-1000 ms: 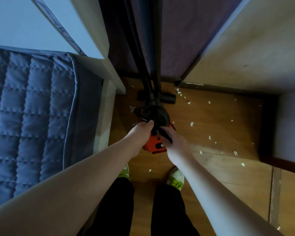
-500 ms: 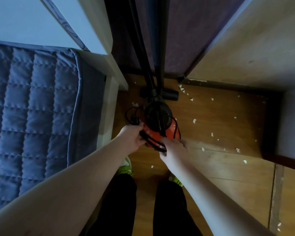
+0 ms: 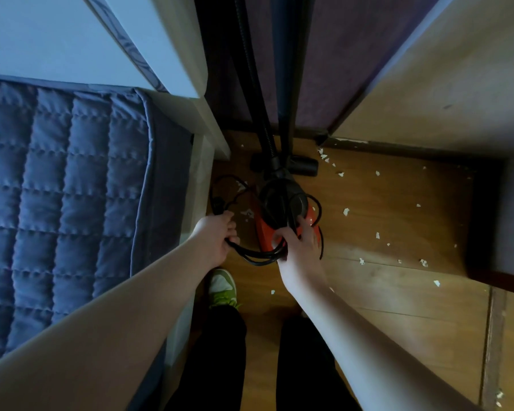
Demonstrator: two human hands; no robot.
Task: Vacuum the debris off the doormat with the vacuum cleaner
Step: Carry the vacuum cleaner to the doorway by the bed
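An orange and black vacuum cleaner (image 3: 279,215) stands on the wooden floor in front of me. Its black hose (image 3: 251,72) and tube rise toward the top of the view, and its floor nozzle (image 3: 303,167) lies just behind it. Loops of black power cord (image 3: 255,255) hang between my hands. My left hand (image 3: 217,238) grips the cord left of the vacuum, with the plug end (image 3: 218,203) sticking up beyond it. My right hand (image 3: 297,244) grips the cord loops against the vacuum's orange body. White paper scraps (image 3: 346,212) lie scattered on the floor to the right. No doormat shows.
A bed with a blue quilted cover (image 3: 57,203) fills the left side, its pale frame (image 3: 196,179) close to the vacuum. A wall or cabinet (image 3: 442,78) closes the upper right. My green and white shoe (image 3: 221,287) stands below my hands.
The cord has come off the vacuum in loose loops. My left hand has drawn it out to the left, and my right hand has shifted onto the loops at the orange body.
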